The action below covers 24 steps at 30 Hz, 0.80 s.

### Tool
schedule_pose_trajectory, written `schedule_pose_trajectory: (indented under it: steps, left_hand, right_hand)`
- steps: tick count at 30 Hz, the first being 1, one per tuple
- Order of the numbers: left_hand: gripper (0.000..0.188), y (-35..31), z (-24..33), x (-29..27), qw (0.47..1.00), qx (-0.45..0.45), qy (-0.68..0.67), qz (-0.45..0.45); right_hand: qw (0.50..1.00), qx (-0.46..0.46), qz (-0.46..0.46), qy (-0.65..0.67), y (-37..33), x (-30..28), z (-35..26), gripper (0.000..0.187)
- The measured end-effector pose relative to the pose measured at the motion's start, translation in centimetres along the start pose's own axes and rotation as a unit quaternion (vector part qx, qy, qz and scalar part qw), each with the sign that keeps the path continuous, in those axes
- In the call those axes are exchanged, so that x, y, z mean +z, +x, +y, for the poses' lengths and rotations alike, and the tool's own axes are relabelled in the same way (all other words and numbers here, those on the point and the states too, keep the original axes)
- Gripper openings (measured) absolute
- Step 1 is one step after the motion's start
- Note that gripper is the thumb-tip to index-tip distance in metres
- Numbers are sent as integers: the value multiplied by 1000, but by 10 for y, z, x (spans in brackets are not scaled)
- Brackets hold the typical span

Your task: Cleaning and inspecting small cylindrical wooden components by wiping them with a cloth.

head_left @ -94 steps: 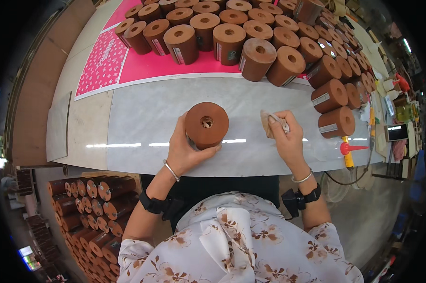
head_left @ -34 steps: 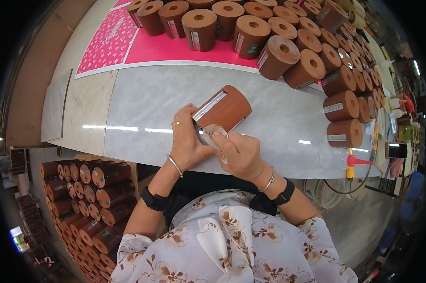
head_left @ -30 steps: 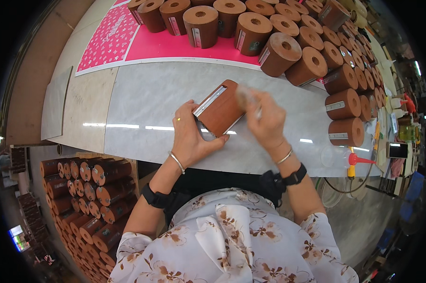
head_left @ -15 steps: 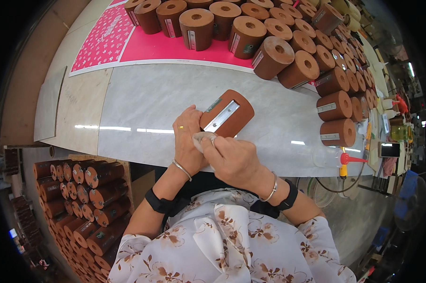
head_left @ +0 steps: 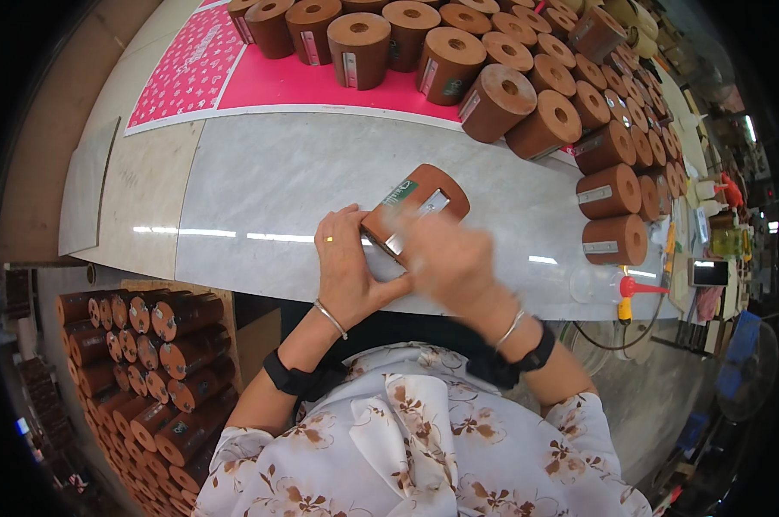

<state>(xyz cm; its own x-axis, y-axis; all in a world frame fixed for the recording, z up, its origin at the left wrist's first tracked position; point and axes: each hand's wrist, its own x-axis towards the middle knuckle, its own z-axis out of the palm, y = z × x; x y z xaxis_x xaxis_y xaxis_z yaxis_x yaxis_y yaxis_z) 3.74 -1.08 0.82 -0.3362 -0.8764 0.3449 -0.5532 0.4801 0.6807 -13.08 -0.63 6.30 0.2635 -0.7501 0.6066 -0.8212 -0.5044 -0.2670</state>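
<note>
A brown cylinder with a green label and a metal strip let into its side lies tilted on the grey tabletop. My left hand grips its near left end, fingers along the side and thumb stretched to the right. Over the strip and the near part of the cylinder is my right hand, closed and blurred by motion. The pale cloth it held a moment ago is mostly hidden by the hand and the blur.
Many similar cylinders stand on a pink printed sheet at the back and right. More cylinders are stacked on their sides at lower left. A clear bottle with a red nozzle lies at the table's right edge.
My right hand has moved up and right from beside my left hand onto the metal strip. The cylinder has rolled slightly, showing more of its green label.
</note>
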Motion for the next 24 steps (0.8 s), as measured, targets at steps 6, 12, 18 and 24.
schedule_pose_trajectory:
  steps: [6, 12, 18, 24]
  left_hand:
    - [85, 2, 4, 6, 997, 36, 21, 65]
    - [82, 0, -4, 13, 988, 95, 97, 74]
    - [89, 0, 8, 10, 996, 58, 45, 48]
    - [86, -3, 9, 11, 991, 98, 67, 59]
  right_hand:
    - [992, 115, -38, 28, 19, -9, 35, 20]
    - [995, -47, -86, 2, -5, -2, -22, 20]
    - [996, 22, -23, -86, 10, -13, 28, 18]
    - [999, 28, 2, -20, 6, -11, 15, 19]
